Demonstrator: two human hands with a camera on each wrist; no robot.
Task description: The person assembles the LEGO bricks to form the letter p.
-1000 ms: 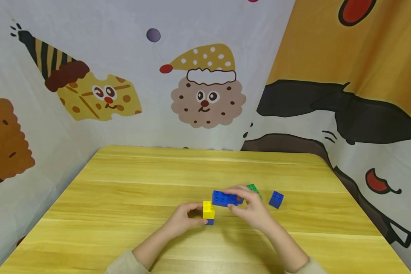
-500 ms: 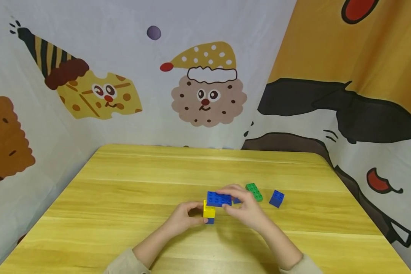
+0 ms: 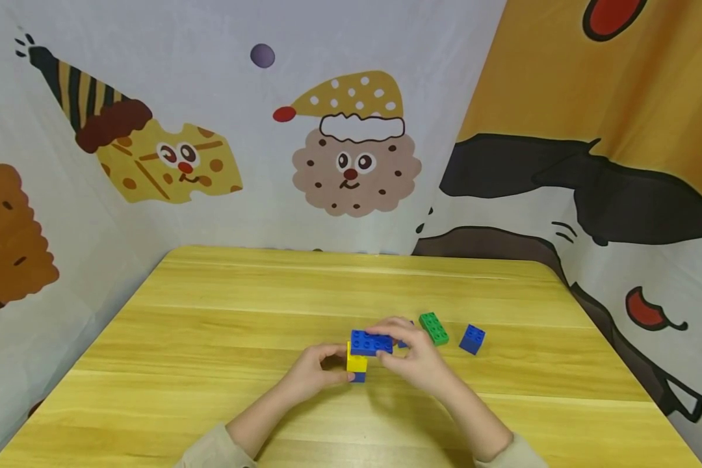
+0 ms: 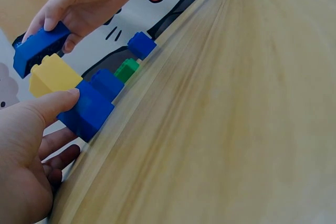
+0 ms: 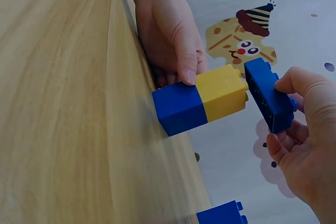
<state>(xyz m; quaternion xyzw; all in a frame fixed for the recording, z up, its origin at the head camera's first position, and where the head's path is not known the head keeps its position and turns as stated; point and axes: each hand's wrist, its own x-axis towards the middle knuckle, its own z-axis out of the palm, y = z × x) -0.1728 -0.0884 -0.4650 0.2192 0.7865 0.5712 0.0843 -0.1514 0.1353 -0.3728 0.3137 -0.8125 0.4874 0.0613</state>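
A yellow building brick [image 5: 220, 93] sits on top of a blue brick [image 5: 181, 109], making a small upright stack on the table. My left hand [image 3: 314, 374] holds this stack from the left side, its thumb on the lower blue brick. Between thumb and fingers, my right hand [image 3: 421, 357] pinches a longer blue brick [image 3: 370, 342] with studs up. That brick hangs just over the yellow one, slightly tilted, and reaches out to the right of the stack. In the right wrist view, its hollow underside is right by the yellow studs.
Beyond the right hand, a green brick [image 3: 433, 328] lies on the wooden table [image 3: 240, 299]. A blue brick [image 3: 472, 339] is farther right. Another blue brick [image 4: 107, 84] shows behind the stack, partly hidden by the right hand in the head view. Printed curtains hang around the table.
My right hand has brought the long blue brick leftward over the yellow brick and lowered it slightly. The green brick has come into fuller view. My left hand stays on the stack.
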